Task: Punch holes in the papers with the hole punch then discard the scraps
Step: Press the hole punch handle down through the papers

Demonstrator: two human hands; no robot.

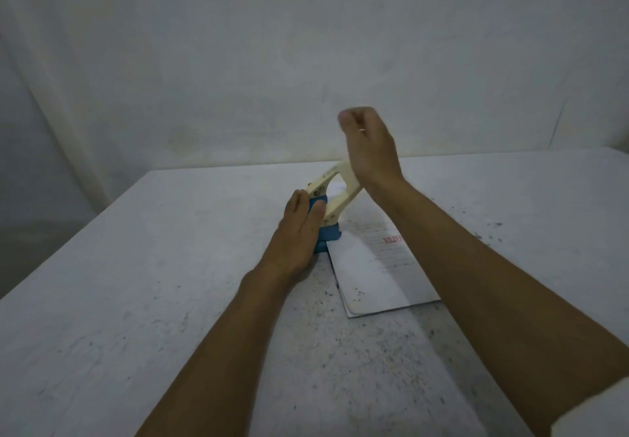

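A hole punch (335, 198) with a blue base and a cream lever stands on the table, its lever raised. My left hand (299, 229) grips the blue base from the left side. My right hand (367, 147) rests its palm on the raised end of the lever, fingers loosely curled. A stack of white papers (374, 273) with red printed text lies flat to the right of the punch, its left corner tucked under the punch's base. My right forearm crosses over part of the papers.
The white table (136, 283) is speckled with small dark bits around the papers. A pale wall stands behind the table's far edge. A white sleeve edge (599, 412) shows at the bottom right.
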